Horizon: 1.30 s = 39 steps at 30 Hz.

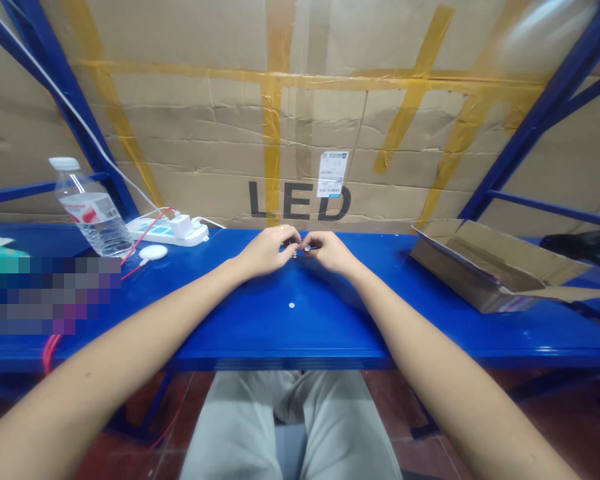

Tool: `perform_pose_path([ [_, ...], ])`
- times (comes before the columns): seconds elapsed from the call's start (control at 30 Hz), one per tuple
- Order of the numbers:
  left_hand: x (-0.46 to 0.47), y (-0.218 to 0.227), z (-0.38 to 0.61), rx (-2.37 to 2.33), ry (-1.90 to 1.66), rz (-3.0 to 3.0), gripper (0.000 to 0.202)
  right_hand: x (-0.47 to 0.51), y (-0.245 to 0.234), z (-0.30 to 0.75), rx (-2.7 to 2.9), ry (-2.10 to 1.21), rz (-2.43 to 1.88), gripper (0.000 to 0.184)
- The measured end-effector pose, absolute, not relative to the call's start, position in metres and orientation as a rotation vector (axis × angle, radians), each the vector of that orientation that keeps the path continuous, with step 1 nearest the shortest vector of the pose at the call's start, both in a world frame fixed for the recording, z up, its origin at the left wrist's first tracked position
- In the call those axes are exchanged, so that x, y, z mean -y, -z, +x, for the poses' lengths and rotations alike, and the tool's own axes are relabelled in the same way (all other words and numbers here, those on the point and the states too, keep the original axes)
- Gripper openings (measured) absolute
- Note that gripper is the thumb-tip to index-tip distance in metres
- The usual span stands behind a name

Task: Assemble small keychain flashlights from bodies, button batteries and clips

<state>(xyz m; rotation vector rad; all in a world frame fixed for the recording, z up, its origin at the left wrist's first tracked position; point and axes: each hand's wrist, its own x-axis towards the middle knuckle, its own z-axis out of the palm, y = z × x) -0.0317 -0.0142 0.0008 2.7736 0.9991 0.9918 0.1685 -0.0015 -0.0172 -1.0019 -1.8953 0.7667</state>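
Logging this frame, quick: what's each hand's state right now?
Left hand: closed, pinching a small part.
Right hand: closed, pinching it too; too small to identify.

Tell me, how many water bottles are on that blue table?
1. The water bottle stands at the far left of the table, beside the white power strip. A blurred patch in front of it could hide more.

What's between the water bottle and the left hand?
Head view: a white power strip and a small white puck lie between the water bottle and the left hand, pinching a small part.
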Motion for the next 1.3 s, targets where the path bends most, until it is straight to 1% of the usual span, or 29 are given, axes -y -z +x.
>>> perform_pose_path([
  [0.1, 0.009, 0.003, -0.034, -1.130, -0.744, 2.890, 0.022, -0.002, 0.020, 0.170, 1.911, -0.767, -1.001, 0.017],
  [0.23, 0.004, 0.012, -0.037, -1.222, -0.377, 3.006, 0.026, -0.003, 0.022, 0.172, 1.941, -0.746, -1.033, 0.018],
  [0.33, 0.002, 0.016, -0.037, -1.269, -0.260, 3.024, 0.026, -0.003, 0.021, 0.173, 1.952, -0.719, -1.077, 0.019],
  [0.43, 0.001, 0.015, -0.037, -1.287, -0.236, 3.027, 0.026, -0.001, 0.020, 0.173, 1.970, -0.724, -1.073, 0.020],
  [0.67, 0.003, 0.011, -0.037, -1.268, -0.383, 2.887, 0.018, 0.000, 0.021, 0.171, 1.994, -0.753, -1.040, 0.018],
  [0.87, -0.001, 0.015, -0.039, -1.174, -0.325, 2.901, 0.018, 0.000, 0.020, 0.171, 2.035, -0.740, -1.068, 0.020],
  [1.0, -0.004, 0.015, -0.041, -1.172, -0.402, 2.786, 0.013, -0.002, 0.023, 0.171, 2.057, -0.763, -1.078, 0.019],
  [1.07, -0.002, 0.013, -0.040, -1.139, -0.518, 2.737, 0.011, -0.003, 0.025, 0.170, 2.064, -0.778, -1.080, 0.018],
  [1.2, 0.006, 0.006, -0.033, -1.029, -0.916, 2.741, 0.011, -0.003, 0.026, 0.170, 2.054, -0.805, -1.071, 0.016],
  [1.3, 0.011, 0.004, -0.027, -0.941, -1.043, 2.805, 0.010, -0.003, 0.026, 0.170, 2.055, -0.812, -1.061, 0.014],
])
